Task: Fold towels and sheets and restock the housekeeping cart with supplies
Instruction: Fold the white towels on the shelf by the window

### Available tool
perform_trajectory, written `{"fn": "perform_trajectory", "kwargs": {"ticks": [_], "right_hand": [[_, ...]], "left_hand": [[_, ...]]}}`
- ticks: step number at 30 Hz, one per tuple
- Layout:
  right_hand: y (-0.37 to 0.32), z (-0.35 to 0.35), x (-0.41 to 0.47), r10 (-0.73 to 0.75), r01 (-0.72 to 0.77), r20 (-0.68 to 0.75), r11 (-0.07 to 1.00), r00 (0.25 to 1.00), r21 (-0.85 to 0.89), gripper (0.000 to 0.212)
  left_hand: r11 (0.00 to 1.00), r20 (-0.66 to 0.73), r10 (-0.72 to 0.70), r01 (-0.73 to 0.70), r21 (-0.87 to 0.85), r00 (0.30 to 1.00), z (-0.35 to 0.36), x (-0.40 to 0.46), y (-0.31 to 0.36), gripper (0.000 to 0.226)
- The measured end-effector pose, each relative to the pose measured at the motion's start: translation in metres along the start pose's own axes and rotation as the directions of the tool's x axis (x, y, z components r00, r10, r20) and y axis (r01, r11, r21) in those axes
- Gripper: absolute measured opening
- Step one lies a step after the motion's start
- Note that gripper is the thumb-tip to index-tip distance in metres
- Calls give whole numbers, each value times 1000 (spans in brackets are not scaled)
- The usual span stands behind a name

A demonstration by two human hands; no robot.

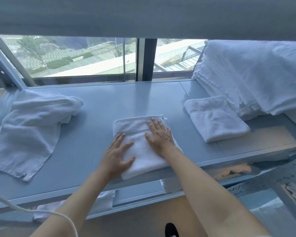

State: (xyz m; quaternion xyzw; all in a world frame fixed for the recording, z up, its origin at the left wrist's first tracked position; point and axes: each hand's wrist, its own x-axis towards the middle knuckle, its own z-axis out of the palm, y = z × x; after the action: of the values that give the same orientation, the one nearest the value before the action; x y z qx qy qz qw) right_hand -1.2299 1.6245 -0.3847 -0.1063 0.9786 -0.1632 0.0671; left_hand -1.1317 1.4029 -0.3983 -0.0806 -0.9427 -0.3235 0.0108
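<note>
Hands of the person both lie flat on one folded white terry towel [140, 147], which rests on the near middle part of the pale blue-grey shelf top [96, 103], its near end reaching just over the front edge. The left hand [117, 156] presses on the left near side of this towel, fingers straight and spread wide, the thumb pointing to the right over the cloth. The right hand [158, 134] lies further from the person on the right half of the towel, also with straight spread fingers, the fingertips close to the far right corner; it holds nothing. To the left, well apart, an unfolded white towel [32, 127] lies crumpled and loose on the same surface. To the right, a second folded white towel [215, 118] rests beside a tall stack of folded white linen [249, 79]. Behind the shelf top there is a large window [75, 57].
</note>
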Motion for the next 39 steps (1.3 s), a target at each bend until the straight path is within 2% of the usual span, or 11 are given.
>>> {"fn": "perform_trajectory", "kwargs": {"ticks": [2, 5, 8, 11, 16, 20, 32, 34, 37, 39], "right_hand": [[15, -5, -3, 4, -5, 11, 999, 1000, 36, 64], [47, -13, -10, -11, 11, 5, 999, 1000, 33, 62], [96, -33, -10, -26, 17, -116, 997, 993, -78, 61], [154, -59, -3, 40, -65, -180, 988, 983, -138, 62], [233, -90, 14, 142, -157, -121, 980, 982, -121, 67], [268, -95, 14, 79, -85, -61, 990, 995, -111, 67], [216, -64, 2, -53, 50, -46, 996, 998, -77, 71], [199, -64, -3, -108, 104, -64, 993, 992, -63, 66], [160, -62, -11, -283, 284, -190, 959, 940, -22, 49], [128, -55, -16, -317, 333, -170, 941, 933, 68, 44]], "left_hand": [[992, -101, -120, 116, -49, 988, 3, 2, 10, 53], [972, -131, -236, 233, -42, 963, 15, 7, 28, 56], [956, -160, -283, 291, 33, 946, 32, 15, 47, 60], [943, -176, -310, 325, 64, 934, 47, 27, 63, 61], [931, -193, -340, 359, 72, 920, 78, 57, 96, 63], [919, -220, -356, 383, 96, 908, 96, 84, 117, 64], [873, -260, -430, 471, 122, 865, 74, 52, 99, 63], [863, -260, -441, 485, 140, 859, 64, 39, 92, 63], [840, -271, -464, 516, 168, 843, 50, 23, 82, 63], [824, -271, -483, 537, 181, 833, 43, 14, 76, 63]]}}
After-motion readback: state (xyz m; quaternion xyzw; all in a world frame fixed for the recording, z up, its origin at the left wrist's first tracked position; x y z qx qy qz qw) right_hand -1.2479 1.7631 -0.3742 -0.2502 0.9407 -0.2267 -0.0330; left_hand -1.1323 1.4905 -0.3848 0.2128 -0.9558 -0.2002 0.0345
